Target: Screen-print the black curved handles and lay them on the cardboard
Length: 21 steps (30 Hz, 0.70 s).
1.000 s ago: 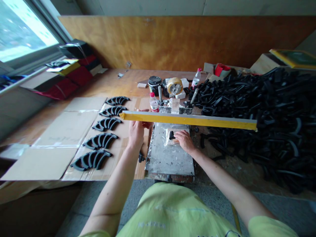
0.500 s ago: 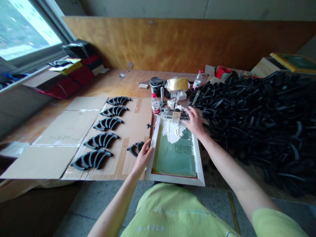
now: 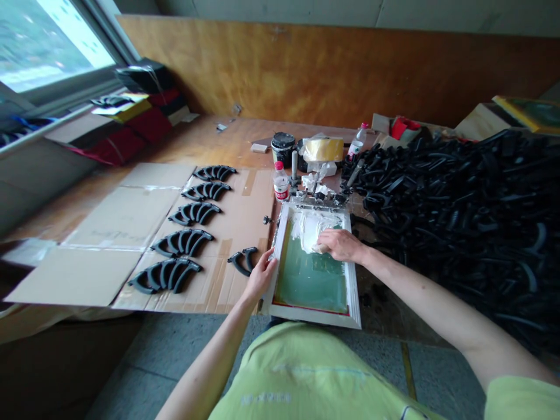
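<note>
In front of me lies a silk-screen frame (image 3: 355,309) with a light metal border and green mesh (image 3: 306,286). White ink (image 3: 311,226) is smeared thickly across the mesh's far part. My left hand (image 3: 262,273) grips the frame's left border, fingers closed at its edge. My right hand (image 3: 341,245) is closed around a small tan squeegee (image 3: 322,248), mostly hidden by the fingers, its edge at the near side of the ink. Left of the frame, a couple of curved black plastic parts (image 3: 243,260) lie on the cardboard (image 3: 227,221).
Several fanned rows of black curved parts (image 3: 168,275) lie on the cardboard at left. A big heap of black parts (image 3: 459,210) fills the right. Behind the frame stand a hinge clamp (image 3: 321,201), two bottles (image 3: 280,182), an ink tub (image 3: 283,149) and a tape roll (image 3: 324,150).
My right hand has closed on the squeegee, which stood at the screen's far end, and drawn it nearer through the ink. My left hand stays at the frame's left border.
</note>
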Motion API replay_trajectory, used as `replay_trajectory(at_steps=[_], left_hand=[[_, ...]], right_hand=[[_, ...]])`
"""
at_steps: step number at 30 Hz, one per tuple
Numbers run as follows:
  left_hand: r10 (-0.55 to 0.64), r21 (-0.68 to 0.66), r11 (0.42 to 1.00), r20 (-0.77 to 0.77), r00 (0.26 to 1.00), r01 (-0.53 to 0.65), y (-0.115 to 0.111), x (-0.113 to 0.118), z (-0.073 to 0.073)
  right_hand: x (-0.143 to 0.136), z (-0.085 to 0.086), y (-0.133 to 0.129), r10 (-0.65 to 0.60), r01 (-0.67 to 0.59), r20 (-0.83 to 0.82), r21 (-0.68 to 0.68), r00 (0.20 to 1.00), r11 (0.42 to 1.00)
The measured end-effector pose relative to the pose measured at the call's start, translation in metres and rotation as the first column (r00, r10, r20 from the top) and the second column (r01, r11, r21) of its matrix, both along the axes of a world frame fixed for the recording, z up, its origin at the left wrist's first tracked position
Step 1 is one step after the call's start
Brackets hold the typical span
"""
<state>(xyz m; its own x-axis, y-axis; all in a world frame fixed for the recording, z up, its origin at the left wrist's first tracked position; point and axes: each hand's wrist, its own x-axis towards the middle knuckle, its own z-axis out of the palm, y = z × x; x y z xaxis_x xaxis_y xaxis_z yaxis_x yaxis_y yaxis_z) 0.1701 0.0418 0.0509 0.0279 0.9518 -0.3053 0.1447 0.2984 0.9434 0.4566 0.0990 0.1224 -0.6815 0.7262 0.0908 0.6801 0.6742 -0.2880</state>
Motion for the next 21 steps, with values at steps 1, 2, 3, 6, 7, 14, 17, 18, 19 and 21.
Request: replay_trajectory(at_steps=[1,2,3,6,7,14,17,18,19,21], left_hand=[[0.005,-0.004,1.0,0.002,1.0,-0.005,0.0,0.0,0.0],[0.008,-0.012,1.0,0.008,1.0,-0.008,0.0,0.0,0.001],[0.012,-0.023,1.0,0.018,1.0,-0.012,0.001,0.0,0.002],[0.005,-0.053,0.999,0.047,0.999,-0.003,0.001,0.001,0.008],[-0.005,-0.059,0.998,0.05,0.999,0.008,0.001,0.001,0.01],[-0.026,-0.089,0.995,0.073,0.997,0.033,0.001,-0.002,0.046],[-0.029,-0.056,0.998,0.12,0.992,0.036,0.007,-0.004,0.078],[-0.019,-0.037,0.999,0.135,0.991,0.024,0.012,-0.003,0.09],[-0.006,-0.017,1.0,0.161,0.987,0.009,0.017,-0.001,0.101],[0.029,0.055,0.997,0.264,0.964,-0.046,0.032,0.006,0.123]], right_hand=[[-0.001,0.001,0.002,-0.038,0.038,-0.016,-0.001,0.999,0.999],[-0.003,0.001,0.005,-0.094,0.094,-0.037,0.015,0.995,0.995],[-0.006,-0.002,0.006,-0.145,0.148,-0.062,0.043,0.987,0.988],[-0.011,-0.015,-0.001,-0.16,0.173,-0.116,0.114,0.98,0.978],[-0.011,-0.019,-0.005,-0.129,0.144,-0.125,0.112,0.984,0.983],[-0.012,0.008,0.028,-0.31,0.324,-0.168,0.06,0.936,0.944],[0.004,0.024,0.065,-0.48,0.501,-0.194,0.081,0.856,0.862],[0.016,0.026,0.073,-0.529,0.556,-0.225,0.078,0.818,0.827],[0.031,0.026,0.078,-0.577,0.613,-0.27,0.066,0.771,0.787],[0.064,0.017,0.077,-0.681,0.73,-0.36,0.0,0.638,0.684]])
